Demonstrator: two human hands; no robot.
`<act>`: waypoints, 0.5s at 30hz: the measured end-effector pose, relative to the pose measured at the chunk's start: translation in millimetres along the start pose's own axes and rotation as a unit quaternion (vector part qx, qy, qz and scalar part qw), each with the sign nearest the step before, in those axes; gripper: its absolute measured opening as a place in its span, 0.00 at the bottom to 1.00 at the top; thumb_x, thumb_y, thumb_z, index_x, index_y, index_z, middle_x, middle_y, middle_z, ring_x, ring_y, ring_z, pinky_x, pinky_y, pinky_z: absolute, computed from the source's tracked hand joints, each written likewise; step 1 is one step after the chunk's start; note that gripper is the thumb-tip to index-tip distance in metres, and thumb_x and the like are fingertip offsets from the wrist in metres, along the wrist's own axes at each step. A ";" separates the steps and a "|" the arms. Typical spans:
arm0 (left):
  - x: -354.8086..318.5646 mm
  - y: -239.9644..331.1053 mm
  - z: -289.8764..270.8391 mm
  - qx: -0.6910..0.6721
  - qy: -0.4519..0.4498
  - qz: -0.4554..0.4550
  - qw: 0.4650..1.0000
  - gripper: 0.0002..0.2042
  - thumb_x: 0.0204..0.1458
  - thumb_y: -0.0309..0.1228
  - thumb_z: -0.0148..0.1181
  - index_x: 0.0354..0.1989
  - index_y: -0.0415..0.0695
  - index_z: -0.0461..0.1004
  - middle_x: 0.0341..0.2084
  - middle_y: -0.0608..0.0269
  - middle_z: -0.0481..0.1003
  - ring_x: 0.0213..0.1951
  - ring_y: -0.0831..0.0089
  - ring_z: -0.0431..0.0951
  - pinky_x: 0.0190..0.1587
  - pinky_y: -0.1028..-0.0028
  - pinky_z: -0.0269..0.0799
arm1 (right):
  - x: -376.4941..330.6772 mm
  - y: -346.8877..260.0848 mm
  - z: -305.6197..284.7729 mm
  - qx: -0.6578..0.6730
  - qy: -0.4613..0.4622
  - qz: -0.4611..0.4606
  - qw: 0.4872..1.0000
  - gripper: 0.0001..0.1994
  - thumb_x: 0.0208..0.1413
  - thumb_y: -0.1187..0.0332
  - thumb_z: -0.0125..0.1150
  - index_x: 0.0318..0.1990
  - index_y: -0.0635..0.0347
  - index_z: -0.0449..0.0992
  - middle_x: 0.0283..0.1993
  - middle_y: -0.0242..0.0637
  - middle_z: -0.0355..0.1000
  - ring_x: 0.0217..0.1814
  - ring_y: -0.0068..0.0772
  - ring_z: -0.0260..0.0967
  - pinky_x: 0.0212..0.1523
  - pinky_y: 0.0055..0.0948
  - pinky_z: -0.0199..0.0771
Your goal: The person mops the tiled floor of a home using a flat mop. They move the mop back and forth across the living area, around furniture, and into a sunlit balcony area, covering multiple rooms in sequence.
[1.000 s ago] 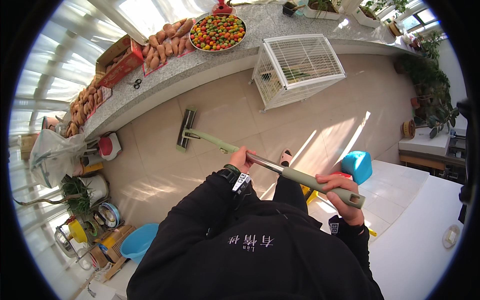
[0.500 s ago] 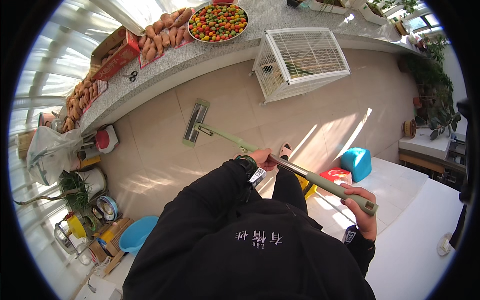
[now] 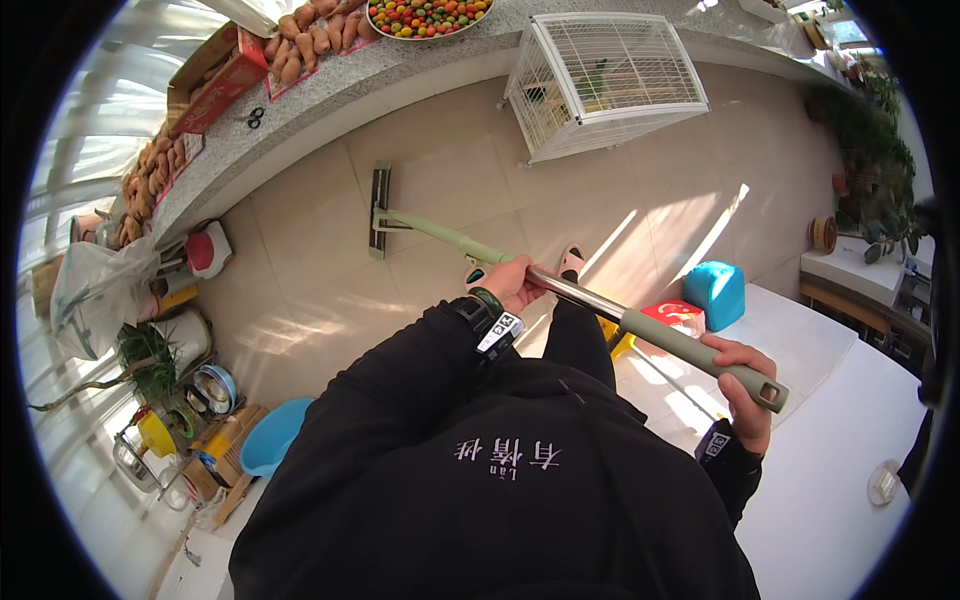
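Note:
A flat mop with a pale green and silver pole (image 3: 590,297) slants across in front of me. My left hand (image 3: 512,284) is wrapped round the middle of the pole, where the green part meets the silver part. Near the pole's upper end, my right hand (image 3: 745,392) grips the thick green handle sleeve (image 3: 665,338). The mop head (image 3: 379,212), a narrow dark plate with green edges, rests on the tiled floor (image 3: 290,270) ahead and to the left.
A white wire cage (image 3: 612,75) stands on the floor by a stone ledge (image 3: 335,85) bearing sweet potatoes (image 3: 305,40) and a bowl of small tomatoes (image 3: 430,18). A blue basin (image 3: 275,440) lies left; a blue stool (image 3: 714,297) and white table (image 3: 830,430) stand right.
The mop head has turned, now lying more straight up and down in the view. My right hand has shifted right with the handle. The surroundings sit higher in the picture.

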State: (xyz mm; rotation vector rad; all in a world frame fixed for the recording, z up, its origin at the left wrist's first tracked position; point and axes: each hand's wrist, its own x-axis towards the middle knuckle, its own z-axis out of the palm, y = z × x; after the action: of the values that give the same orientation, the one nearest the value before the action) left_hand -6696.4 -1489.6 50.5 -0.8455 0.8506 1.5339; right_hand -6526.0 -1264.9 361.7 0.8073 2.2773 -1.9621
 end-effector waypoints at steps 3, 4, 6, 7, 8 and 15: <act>27.3 56.1 -77.2 0.037 0.102 0.024 0.994 0.10 0.60 0.32 0.46 0.32 0.40 0.70 0.32 0.54 0.78 0.38 0.63 0.80 0.46 0.63 0.78 | 51.3 43.3 60.0 -0.011 -0.092 0.053 0.994 0.10 0.51 0.75 0.63 0.43 0.62 0.78 0.52 0.47 0.75 0.50 0.31 0.73 0.54 0.27 0.69; 32.8 71.5 -99.3 0.056 0.085 0.024 0.995 0.09 0.60 0.32 0.46 0.33 0.41 0.71 0.33 0.54 0.78 0.38 0.63 0.80 0.45 0.64 0.78 | 59.8 57.3 82.3 0.008 -0.107 0.032 0.994 0.10 0.52 0.75 0.64 0.43 0.62 0.78 0.52 0.46 0.76 0.48 0.29 0.73 0.52 0.26 0.70; 48.8 82.7 -117.8 0.102 0.093 0.006 0.990 0.09 0.60 0.30 0.45 0.34 0.41 0.71 0.34 0.54 0.78 0.38 0.64 0.80 0.43 0.66 0.78 | 65.6 69.4 89.6 0.000 -0.095 0.014 0.995 0.11 0.52 0.75 0.64 0.44 0.63 0.78 0.52 0.47 0.76 0.47 0.30 0.74 0.51 0.26 0.71; 55.8 79.2 -115.5 0.109 0.078 -0.010 0.991 0.09 0.60 0.30 0.45 0.34 0.40 0.71 0.34 0.53 0.78 0.38 0.64 0.80 0.43 0.67 0.78 | 61.9 70.3 83.6 0.002 -0.097 0.040 0.994 0.10 0.52 0.76 0.63 0.43 0.63 0.78 0.53 0.47 0.76 0.47 0.30 0.74 0.51 0.26 0.71; 59.4 68.0 -108.0 0.111 0.067 -0.027 0.991 0.09 0.60 0.30 0.44 0.35 0.40 0.71 0.34 0.53 0.78 0.38 0.64 0.80 0.42 0.67 0.78 | 52.6 67.8 74.1 -0.018 -0.077 0.028 0.996 0.10 0.52 0.76 0.63 0.43 0.64 0.78 0.53 0.49 0.75 0.48 0.31 0.74 0.51 0.26 0.71; 64.5 -41.3 48.4 0.135 -0.099 -0.120 0.978 0.12 0.64 0.36 0.46 0.40 0.39 0.68 0.33 0.55 0.77 0.35 0.64 0.81 0.40 0.67 0.80 | -55.6 21.1 -17.0 -0.032 0.183 0.074 0.980 0.11 0.49 0.70 0.63 0.40 0.65 0.77 0.49 0.57 0.75 0.52 0.43 0.73 0.54 0.34 0.71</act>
State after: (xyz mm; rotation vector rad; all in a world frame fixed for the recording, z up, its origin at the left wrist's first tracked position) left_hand -6665.6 -1412.3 14.7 -0.5622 0.7599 1.2344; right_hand -6464.3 -1267.8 365.3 1.3856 2.3628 -1.7876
